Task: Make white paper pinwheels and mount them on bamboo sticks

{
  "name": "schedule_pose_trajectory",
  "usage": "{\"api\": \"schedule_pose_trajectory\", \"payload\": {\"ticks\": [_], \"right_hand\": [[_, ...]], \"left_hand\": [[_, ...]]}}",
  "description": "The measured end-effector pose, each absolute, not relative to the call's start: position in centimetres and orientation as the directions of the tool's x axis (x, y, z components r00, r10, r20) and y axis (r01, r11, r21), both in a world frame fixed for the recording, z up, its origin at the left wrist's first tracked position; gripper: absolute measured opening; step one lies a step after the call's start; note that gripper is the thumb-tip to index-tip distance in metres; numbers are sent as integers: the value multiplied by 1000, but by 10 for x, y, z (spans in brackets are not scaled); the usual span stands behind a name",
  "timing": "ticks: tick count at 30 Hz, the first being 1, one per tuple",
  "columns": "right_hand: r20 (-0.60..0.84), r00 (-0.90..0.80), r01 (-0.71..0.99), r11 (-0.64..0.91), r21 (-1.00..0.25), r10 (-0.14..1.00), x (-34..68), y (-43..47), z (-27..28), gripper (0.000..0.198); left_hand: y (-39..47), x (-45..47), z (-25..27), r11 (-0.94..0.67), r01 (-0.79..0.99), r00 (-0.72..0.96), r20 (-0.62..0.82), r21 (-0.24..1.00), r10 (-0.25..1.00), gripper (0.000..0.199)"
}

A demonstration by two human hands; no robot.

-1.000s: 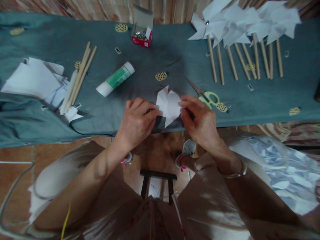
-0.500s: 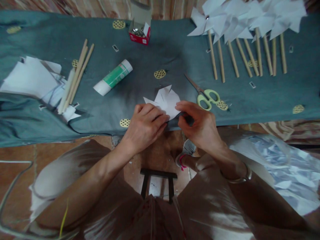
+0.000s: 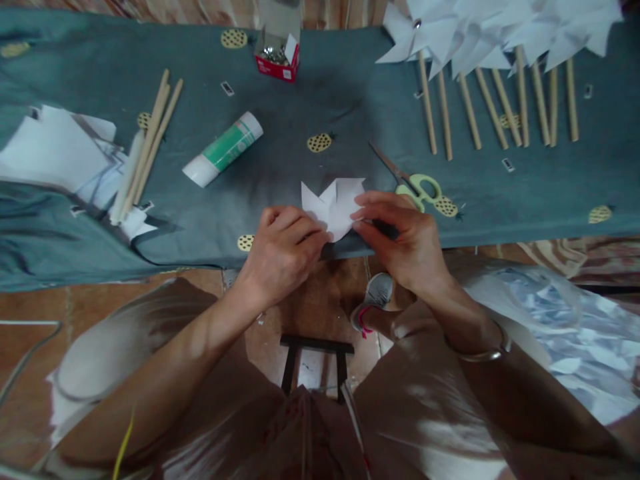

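A white paper pinwheel [image 3: 341, 200], cut and partly folded with pointed blades, is held at the front edge of the cloth-covered table. My left hand [image 3: 286, 250] is closed on its left side, thumb and fingertips pinching the lower part. On the right side, my right hand [image 3: 405, 240] pinches the paper's edge between thumb and fingers. The underside of the paper is hidden. Just beyond my right hand lie scissors [image 3: 423, 188] with light green handles, their blades pointing away to the left.
Left of centre lies a green-and-white glue stick [image 3: 223, 149]. Beside white paper sheets [image 3: 60, 150] are several wooden sticks [image 3: 156, 140]. A small red box [image 3: 278, 65] of metal pins stands at the back. Finished pinwheels [image 3: 465, 33] on sticks lie back right on the green tablecloth [image 3: 320, 87].
The pinwheel has turned in my hands, so its points face differently. My right thumb has moved in to pinch its right edge. The view has shifted slightly.
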State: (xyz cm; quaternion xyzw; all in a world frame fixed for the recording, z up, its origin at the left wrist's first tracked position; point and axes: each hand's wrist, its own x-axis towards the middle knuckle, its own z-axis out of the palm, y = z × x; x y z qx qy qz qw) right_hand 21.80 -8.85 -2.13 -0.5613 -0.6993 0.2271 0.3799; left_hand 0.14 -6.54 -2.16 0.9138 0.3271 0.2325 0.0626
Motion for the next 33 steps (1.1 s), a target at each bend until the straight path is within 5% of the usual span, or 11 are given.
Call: {"api": "schedule_pose_trajectory", "payload": {"ticks": [33], "right_hand": [[303, -46, 738, 237, -632, 952, 201, -79, -32, 8]], "left_hand": [[-71, 3, -22, -799, 517, 708, 370, 307, 601, 17]]}}
